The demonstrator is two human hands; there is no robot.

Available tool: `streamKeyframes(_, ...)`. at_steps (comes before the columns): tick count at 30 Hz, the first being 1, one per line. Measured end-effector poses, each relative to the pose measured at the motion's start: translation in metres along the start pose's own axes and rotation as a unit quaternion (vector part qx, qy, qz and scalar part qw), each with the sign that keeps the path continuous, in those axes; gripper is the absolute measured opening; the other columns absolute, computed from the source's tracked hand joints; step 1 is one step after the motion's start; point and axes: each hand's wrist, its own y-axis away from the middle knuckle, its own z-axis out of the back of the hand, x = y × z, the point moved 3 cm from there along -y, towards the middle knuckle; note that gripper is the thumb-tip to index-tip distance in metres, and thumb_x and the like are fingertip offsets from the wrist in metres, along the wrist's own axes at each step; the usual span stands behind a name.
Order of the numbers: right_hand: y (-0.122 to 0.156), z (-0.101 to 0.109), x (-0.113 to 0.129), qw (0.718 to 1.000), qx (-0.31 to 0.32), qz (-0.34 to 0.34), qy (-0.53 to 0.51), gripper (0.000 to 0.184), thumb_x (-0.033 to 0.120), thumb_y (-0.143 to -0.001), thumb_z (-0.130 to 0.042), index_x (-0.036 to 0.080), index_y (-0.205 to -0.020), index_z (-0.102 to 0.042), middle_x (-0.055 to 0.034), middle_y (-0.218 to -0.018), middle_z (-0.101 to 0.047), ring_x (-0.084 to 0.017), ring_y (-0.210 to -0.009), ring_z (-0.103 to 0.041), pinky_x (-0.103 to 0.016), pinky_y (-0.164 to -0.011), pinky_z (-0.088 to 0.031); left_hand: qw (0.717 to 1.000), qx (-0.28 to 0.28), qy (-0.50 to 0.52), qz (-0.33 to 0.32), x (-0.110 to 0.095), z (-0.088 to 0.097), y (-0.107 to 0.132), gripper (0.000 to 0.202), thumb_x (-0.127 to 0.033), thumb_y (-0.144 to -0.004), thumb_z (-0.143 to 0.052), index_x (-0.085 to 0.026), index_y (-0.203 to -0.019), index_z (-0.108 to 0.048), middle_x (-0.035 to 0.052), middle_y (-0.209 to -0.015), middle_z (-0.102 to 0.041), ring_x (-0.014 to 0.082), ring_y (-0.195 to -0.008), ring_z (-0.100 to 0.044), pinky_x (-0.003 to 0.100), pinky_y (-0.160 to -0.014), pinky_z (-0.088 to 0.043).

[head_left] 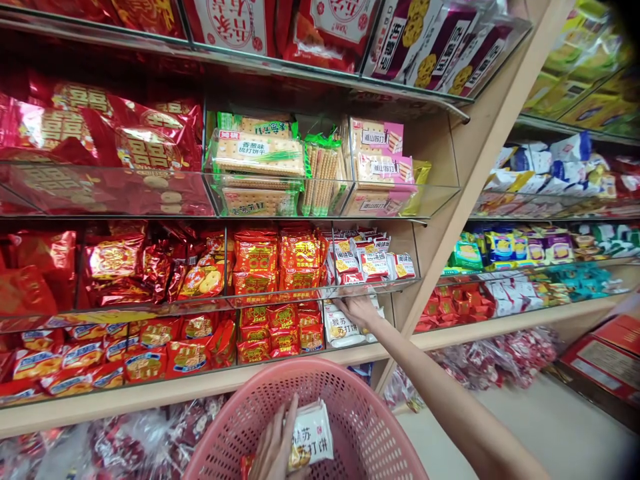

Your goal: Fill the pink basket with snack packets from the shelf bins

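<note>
My right hand [358,309] reaches into the lower shelf compartment, fingers resting on the white soda cracker packets [343,328] there; whether it grips one is unclear. My left hand [274,448] is inside the pink plastic basket [371,427] at the bottom of the view, fingers stretched flat against a white cracker packet [313,435] lying in the basket. A red packet edge shows under it.
Clear-fronted shelves hold red snack bags [150,263], orange-red packets [277,257], cracker boxes [257,157] and pink boxes [383,160]. A wooden upright [465,167] divides this rack from another shelf run [530,250] on the right. Red cartons [607,360] stand on the floor.
</note>
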Motion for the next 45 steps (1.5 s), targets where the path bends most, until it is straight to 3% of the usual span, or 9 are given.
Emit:
streamKeyframes(6,0.005,-0.003,0.001,1.000,-0.018,0.013,0.006,0.050,0.047,-0.095,-0.026,0.014,-0.094,-0.064,-0.0150,-0.094,-0.071,-0.028,-0.096,-0.061,-0.036,-0.087,-0.034,1.000,-0.004,0.005,-0.005,0.001,0.001,0.000,0.099,-0.020,-0.060,-0.056,-0.018,-0.148,-0.009,0.0028,-0.154,-0.022,0.0179,-0.139,-0.024,0.026,-0.111,-0.020)
streamKeyframes(16,0.031,-0.006,0.005,0.994,-0.102,0.027,0.032,0.049,0.047,-0.095,-0.025,0.015,-0.115,-0.056,-0.0158,-0.113,-0.063,-0.031,-0.109,-0.051,-0.049,-0.100,-0.025,1.000,-0.014,0.007,-0.015,0.003,-0.001,0.001,0.094,-0.021,-0.063,-0.055,-0.017,-0.147,-0.012,0.0036,-0.154,-0.021,0.0186,-0.139,-0.023,0.026,-0.111,-0.019)
streamKeyframes(21,0.045,-0.009,0.008,0.986,-0.163,0.037,0.021,0.051,0.044,-0.094,-0.030,0.015,-0.132,-0.044,-0.0160,-0.128,-0.054,-0.033,-0.121,-0.041,-0.053,-0.104,-0.021,0.999,-0.016,0.011,-0.026,0.005,-0.002,-0.001,0.094,-0.021,-0.063,-0.055,-0.016,-0.147,-0.012,0.0037,-0.153,-0.022,0.0196,-0.139,-0.023,0.027,-0.111,-0.020)
streamKeyframes(26,0.053,-0.014,0.011,0.983,-0.179,0.024,-0.036,0.049,0.040,-0.094,-0.030,0.013,-0.133,-0.042,-0.0192,-0.127,-0.050,-0.031,-0.120,-0.043,-0.049,-0.100,-0.034,1.000,-0.013,0.011,-0.021,0.004,-0.003,-0.001,0.094,-0.022,-0.065,-0.054,-0.015,-0.147,-0.010,0.0044,-0.154,-0.021,0.0198,-0.141,-0.020,0.027,-0.113,-0.016)
streamKeyframes(32,0.055,-0.017,0.014,0.974,-0.210,-0.005,-0.084,0.043,0.030,-0.094,-0.031,0.012,-0.132,-0.040,-0.0207,-0.128,-0.046,-0.028,-0.118,-0.047,-0.043,-0.094,-0.044,1.000,-0.009,-0.014,-0.013,0.009,-0.006,-0.006,0.095,-0.019,-0.063,-0.053,-0.017,-0.147,-0.011,0.0055,-0.154,-0.022,0.0206,-0.138,-0.027,0.026,-0.110,-0.020)
streamKeyframes(36,0.054,-0.017,0.013,0.975,-0.210,-0.026,-0.062,0.042,0.024,-0.093,-0.033,0.014,-0.133,-0.040,-0.0200,-0.131,-0.046,-0.027,-0.115,-0.050,-0.041,-0.089,-0.047,0.999,0.008,-0.036,-0.002,0.014,-0.010,-0.014,0.094,-0.023,-0.064,-0.053,-0.015,-0.147,-0.009,0.0082,-0.154,-0.020,0.0237,-0.138,-0.027,0.028,-0.109,-0.022)
streamKeyframes(40,0.051,-0.016,0.011,0.982,-0.178,-0.053,-0.021,0.040,0.019,-0.091,-0.035,0.017,-0.131,-0.041,-0.0170,-0.128,-0.050,-0.025,-0.107,-0.055,-0.036,-0.082,-0.048,0.999,0.008,-0.047,-0.005,0.014,-0.011,-0.017,0.094,-0.021,-0.064,-0.051,-0.015,-0.147,-0.008,0.0058,-0.154,-0.019,0.0210,-0.139,-0.025,0.027,-0.109,-0.022)
streamKeyframes(45,0.043,-0.011,0.011,0.988,-0.140,-0.067,0.025,0.034,0.018,-0.092,-0.034,0.016,-0.122,-0.051,-0.0140,-0.109,-0.060,-0.023,-0.085,-0.061,-0.033,-0.072,-0.046,1.000,-0.016,-0.011,-0.019,0.010,-0.008,-0.010,0.096,-0.019,-0.063,-0.054,-0.018,-0.147,-0.006,0.0040,-0.154,-0.023,0.0213,-0.139,-0.025,0.028,-0.110,-0.021)
